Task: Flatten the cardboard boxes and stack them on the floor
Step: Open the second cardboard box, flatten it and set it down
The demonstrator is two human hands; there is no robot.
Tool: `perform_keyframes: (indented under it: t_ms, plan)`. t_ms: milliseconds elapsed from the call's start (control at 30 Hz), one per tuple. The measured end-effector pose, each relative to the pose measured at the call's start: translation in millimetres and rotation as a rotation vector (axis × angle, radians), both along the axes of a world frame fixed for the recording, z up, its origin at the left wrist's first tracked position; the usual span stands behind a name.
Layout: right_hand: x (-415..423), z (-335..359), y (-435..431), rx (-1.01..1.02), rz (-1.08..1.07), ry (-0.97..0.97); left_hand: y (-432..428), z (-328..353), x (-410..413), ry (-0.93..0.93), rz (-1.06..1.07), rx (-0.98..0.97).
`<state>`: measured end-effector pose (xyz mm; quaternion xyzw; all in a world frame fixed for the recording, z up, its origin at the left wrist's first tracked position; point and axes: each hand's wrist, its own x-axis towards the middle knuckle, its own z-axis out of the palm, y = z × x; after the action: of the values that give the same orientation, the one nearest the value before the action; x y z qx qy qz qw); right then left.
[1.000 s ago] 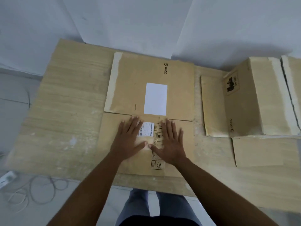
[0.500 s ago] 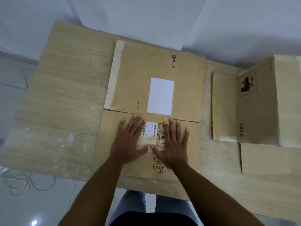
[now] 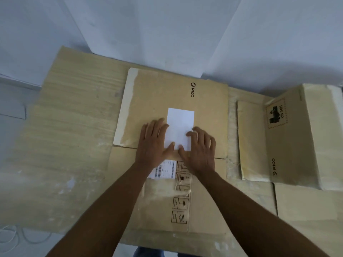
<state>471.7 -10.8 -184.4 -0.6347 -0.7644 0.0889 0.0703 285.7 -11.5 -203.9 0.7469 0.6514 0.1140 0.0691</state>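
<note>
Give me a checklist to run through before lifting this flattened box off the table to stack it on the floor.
1. Flattened box lies flat on the table: ok.
2. Left hand and right hand gripping an edge: not ok, both palms press on the white label.
3. Near flap folded in: not ok, spread toward the person.
4. Second box flattened: not ok, it stands assembled at right.
5. Floor spot free: cannot tell, cables show at lower left.
</note>
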Motion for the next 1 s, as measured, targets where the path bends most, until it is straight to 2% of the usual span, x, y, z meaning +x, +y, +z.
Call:
perform_keyframes:
  t_ms: [200,767,900,1000]
  plan:
    - [-6.7,-24.5,70.1,-0.135,-0.004,-0.074,57.6,-16.3,-4.6,0.107,0.031,-0.11]
    - [-10.0,-28.2,72.8,-0.118,-0.02,-0.11,61.0,-18.0,-7.4,0.155,0.038,-0.087]
    - [-9.9,-26.6,73.0,-0.155,-0.01,-0.077,61.7,-17.3,-13.1,0.094,0.008,-0.111]
    - [0.1,-20.4,84.6,-0.317,0.044,0.049,64.8,-10.8,-22.8,-0.08,-0.033,-0.207]
